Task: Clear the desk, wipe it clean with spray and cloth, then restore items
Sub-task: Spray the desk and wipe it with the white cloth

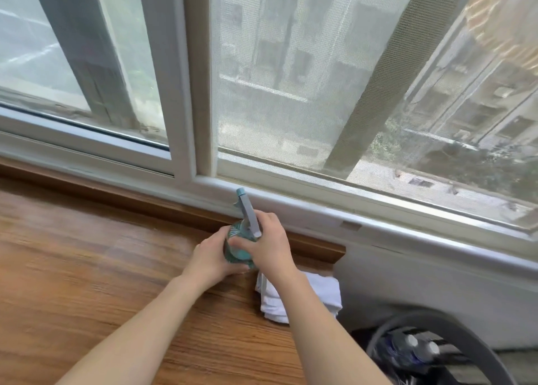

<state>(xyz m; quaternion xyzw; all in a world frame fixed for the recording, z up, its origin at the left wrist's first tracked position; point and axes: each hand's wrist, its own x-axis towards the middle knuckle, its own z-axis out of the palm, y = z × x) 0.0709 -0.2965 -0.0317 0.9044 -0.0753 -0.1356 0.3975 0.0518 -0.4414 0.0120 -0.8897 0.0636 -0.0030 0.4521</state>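
Observation:
A teal spray bottle (239, 250) with a grey trigger head stands near the back right corner of the wooden desk (87, 268). My left hand (211, 258) wraps round the bottle's body from the left. My right hand (266, 243) grips it from the right, fingers curled over its shoulder just below the trigger. A folded white cloth (323, 294) lies at the desk's right edge, partly under my right forearm.
A window (291, 78) with a white frame and mesh screen runs along the back of the desk. A grey bin (431, 352) holding bottles sits on the floor at the lower right. A raised wooden lip (174, 207) borders the desk's back edge.

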